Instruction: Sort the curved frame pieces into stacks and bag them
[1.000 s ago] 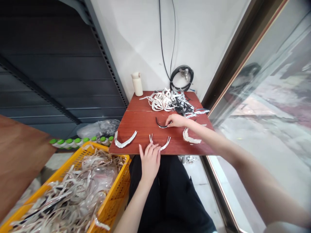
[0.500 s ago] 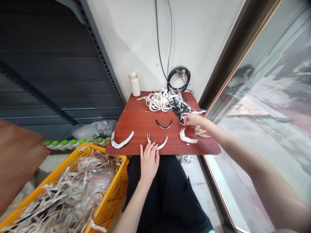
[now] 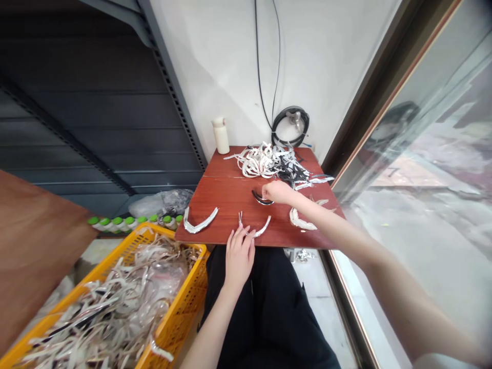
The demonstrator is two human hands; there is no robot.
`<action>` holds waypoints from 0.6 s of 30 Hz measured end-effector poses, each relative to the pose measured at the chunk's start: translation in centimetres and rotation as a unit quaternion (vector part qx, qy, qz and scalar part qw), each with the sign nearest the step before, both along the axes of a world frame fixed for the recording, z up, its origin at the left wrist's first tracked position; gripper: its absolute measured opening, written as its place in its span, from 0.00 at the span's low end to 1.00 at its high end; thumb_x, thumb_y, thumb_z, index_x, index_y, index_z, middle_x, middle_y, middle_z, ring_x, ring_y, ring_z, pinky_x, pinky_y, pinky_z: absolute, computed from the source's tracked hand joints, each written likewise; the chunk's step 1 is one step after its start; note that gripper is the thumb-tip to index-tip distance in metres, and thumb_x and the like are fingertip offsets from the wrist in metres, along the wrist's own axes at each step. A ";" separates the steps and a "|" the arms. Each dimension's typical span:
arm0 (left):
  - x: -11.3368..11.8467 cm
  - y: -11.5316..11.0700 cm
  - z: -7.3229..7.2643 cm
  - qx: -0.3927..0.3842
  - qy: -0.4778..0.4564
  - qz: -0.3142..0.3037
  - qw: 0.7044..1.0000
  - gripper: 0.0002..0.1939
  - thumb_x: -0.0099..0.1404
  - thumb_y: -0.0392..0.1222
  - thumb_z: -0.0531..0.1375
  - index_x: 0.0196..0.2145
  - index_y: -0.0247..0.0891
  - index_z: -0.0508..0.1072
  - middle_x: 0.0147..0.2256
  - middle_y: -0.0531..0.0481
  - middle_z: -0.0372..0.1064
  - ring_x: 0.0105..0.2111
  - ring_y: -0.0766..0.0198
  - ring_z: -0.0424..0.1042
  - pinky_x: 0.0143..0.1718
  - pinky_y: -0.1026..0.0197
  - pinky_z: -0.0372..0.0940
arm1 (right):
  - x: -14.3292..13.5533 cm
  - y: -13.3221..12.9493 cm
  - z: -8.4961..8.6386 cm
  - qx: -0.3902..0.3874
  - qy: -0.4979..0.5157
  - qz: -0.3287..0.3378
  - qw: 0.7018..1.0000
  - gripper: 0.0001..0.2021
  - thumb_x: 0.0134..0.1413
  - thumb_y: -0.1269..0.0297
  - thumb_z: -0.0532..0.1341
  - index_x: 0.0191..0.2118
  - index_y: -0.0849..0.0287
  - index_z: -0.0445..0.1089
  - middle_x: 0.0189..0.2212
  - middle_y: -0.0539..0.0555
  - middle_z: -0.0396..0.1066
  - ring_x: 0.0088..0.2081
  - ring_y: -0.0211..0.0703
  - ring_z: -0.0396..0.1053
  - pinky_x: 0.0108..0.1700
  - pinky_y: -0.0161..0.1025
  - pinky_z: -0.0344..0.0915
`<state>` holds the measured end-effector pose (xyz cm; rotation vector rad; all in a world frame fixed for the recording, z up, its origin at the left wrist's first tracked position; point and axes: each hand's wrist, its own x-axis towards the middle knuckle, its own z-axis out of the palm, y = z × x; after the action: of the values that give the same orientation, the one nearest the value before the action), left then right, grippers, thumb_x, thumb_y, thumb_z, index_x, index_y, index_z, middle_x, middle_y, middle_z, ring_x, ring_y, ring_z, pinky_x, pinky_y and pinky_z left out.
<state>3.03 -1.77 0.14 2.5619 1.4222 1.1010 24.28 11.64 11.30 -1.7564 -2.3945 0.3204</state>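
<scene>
My left hand (image 3: pixel 240 253) lies flat at the table's front edge, fingers stretched out over a curved white strip (image 3: pixel 263 228), whose middle is hidden beneath them. My right hand (image 3: pixel 277 192) is closed in a pinch over the middle of the table, at the right end of a curved black strip (image 3: pixel 261 199). The fingers cover whatever part they grip. Further left is a silvery-white curved bundle (image 3: pixel 200 225). To the right, a white curved bundle (image 3: pixel 302 221) lies partly under my right forearm. Behind are heaps of white strips (image 3: pixel 255 161) and black strips (image 3: pixel 288 166).
A cream bottle (image 3: pixel 221 137) stands at the table's (image 3: pixel 219 187) back left corner. Coiled black cable (image 3: pixel 290 127) hangs against the wall. At lower left sits a yellow crate (image 3: pixel 179 302) full of strips, with green-capped bottles (image 3: pixel 130 223) behind. A glass pane (image 3: pixel 415 205) borders the right side.
My right hand has moved left from the black strips at the table's right to the curved black strip in the middle. My left hand stays on the white strip. The view has shifted slightly.
</scene>
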 end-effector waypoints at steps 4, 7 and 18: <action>0.0 -0.1 0.2 -0.007 -0.006 0.007 1.000 0.15 0.70 0.36 0.53 0.53 0.42 0.71 0.56 0.42 0.68 0.61 0.53 0.63 0.63 0.42 0.57 | 0.7 0.2 -0.7 -0.038 -0.009 0.028 0.999 0.06 0.55 0.70 0.63 0.32 0.56 0.78 0.35 0.54 0.80 0.39 0.49 0.76 0.41 0.38 0.64; 0.3 -0.1 0.4 -0.011 -0.007 0.013 1.000 0.15 0.70 0.37 0.54 0.53 0.42 0.71 0.55 0.43 0.69 0.61 0.53 0.64 0.64 0.39 0.54 | 1.6 -0.1 -0.8 -0.048 0.000 0.044 0.998 0.06 0.52 0.62 0.68 0.37 0.54 0.78 0.38 0.51 0.80 0.40 0.47 0.76 0.41 0.36 0.65; 0.8 0.1 -0.3 0.001 -0.011 0.032 0.999 0.16 0.70 0.37 0.55 0.54 0.41 0.72 0.59 0.39 0.64 0.64 0.49 0.59 0.64 0.39 0.54 | 3.9 0.7 -2.1 -0.068 0.046 0.038 0.996 0.04 0.49 0.70 0.66 0.29 0.56 0.80 0.28 0.48 0.79 0.30 0.40 0.74 0.34 0.33 0.62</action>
<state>3.80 -1.66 -0.13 2.5144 1.5091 1.1363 28.16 12.38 9.17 -1.6681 -2.4299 0.5736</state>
